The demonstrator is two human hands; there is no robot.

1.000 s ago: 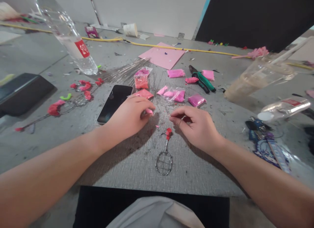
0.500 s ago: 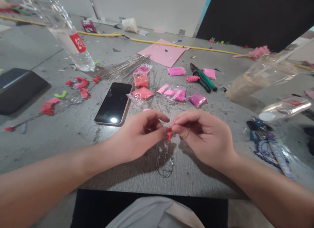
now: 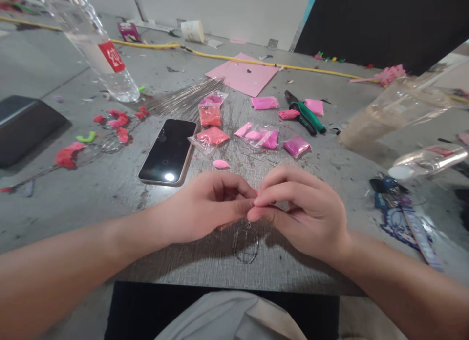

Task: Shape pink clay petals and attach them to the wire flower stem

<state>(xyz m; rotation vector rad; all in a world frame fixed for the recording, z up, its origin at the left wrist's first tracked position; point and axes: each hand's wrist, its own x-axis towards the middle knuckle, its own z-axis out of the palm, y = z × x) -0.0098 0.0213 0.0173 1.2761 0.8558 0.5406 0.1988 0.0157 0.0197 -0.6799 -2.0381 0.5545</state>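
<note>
My left hand (image 3: 210,203) and my right hand (image 3: 306,210) meet in front of me, fingertips pinched together around a small piece of red clay (image 3: 255,191). Most of the clay is hidden by the fingers. Below them hangs a wire frame (image 3: 246,244) with a loop at its lower end, seemingly joined to the clay. A lump of pink clay (image 3: 221,164) lies just beyond my left hand. Behind it are a bag of orange-red clay (image 3: 212,136), a bag of pink clay (image 3: 269,137) and a purple-pink packet (image 3: 297,146).
A phone (image 3: 169,152) lies left of the hands, near wire pieces with red clay (image 3: 69,154). Thin wires (image 3: 186,98) and green-handled pliers (image 3: 308,116) lie farther back. A water bottle (image 3: 106,61) stands left; a cup of brown drink (image 3: 370,117) and a lying bottle (image 3: 428,161) are right.
My fingers have closed together over the red clay, which showed more before. The left hand has shifted slightly down, uncovering the pink lump behind it.
</note>
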